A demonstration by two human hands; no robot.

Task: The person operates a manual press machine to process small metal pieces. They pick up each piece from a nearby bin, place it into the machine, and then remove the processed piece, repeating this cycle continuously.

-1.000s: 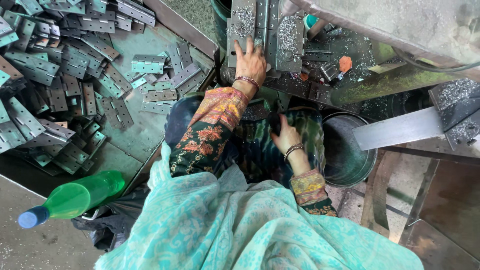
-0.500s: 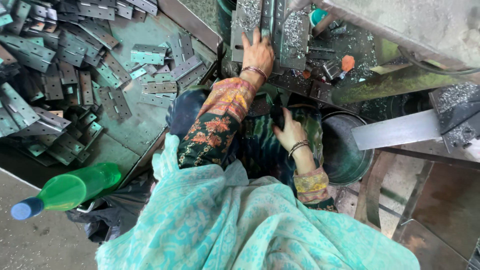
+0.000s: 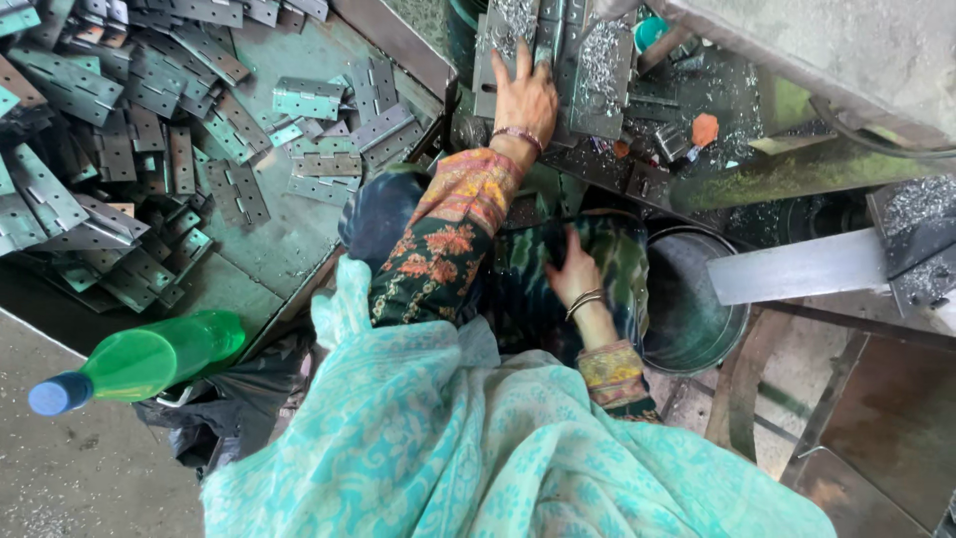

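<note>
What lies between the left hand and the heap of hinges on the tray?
In the head view, between the left hand and the hinges lie the tray's raised metal edge and a few loose hinges beside it.

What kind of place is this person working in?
Probably a small metalworking shop: a heap of metal hinges fills a tray, metal shavings cover the machine bed where the left hand rests, and a steel bucket stands below.

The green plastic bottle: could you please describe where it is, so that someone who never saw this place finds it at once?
Start from the big green tray heaped with grey metal hinges at upper left. Just below its lower edge, beside a black bag and left of the person's turquoise shawl, lies the green bottle. It is the only translucent bright green thing there, lying on its side, with a blue cap.
</note>
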